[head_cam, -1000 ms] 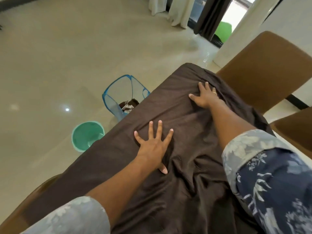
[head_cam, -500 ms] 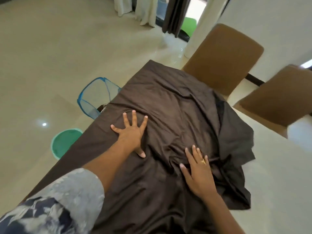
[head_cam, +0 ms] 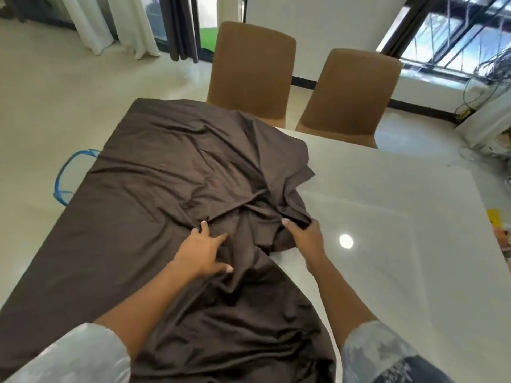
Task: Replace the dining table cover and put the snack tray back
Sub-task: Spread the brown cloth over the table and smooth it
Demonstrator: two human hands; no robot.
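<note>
Fingers (head_cam: pixel 204 225) of my left hand (head_cam: pixel 203 251): lying spread and fairly straight, pressing the cover (head_cam: pixel 166 175) down near the middle of the dining table (head_cam: pixel 401 217); they are gripping nothing.
Right hand (head_cam: pixel 305 234): clenching a bunched edge of the cover, just where the cloth is meeting the bare part of the dining table.
Cover: lying over the left half of the dining table, draping off its left and near edges, and heaping in folds toward the middle. The right half is showing bare and glossy.
Snack tray: not showing anywhere on the dining table, so I cannot tell where it is.
Step, as I am judging it: opening the heaped cloth out toward the right side.
Risk, sliding: the top is looking slick. A hard pull from my right could drag the whole cover across if my pressing hand gives way.
Risk, skew: I am holding a wad, not a clean hem, so the cloth may open out twisted and leave one corner short.
Risk, snagging: two chairs (head_cam: pixel 250 70) are standing close against the far side of the dining table, and a flung hem could catch on their backs.
Risk, overhang: a blue basket (head_cam: pixel 65 183) is sitting on the floor just off the left edge, and slack cloth could drop onto it.
</note>
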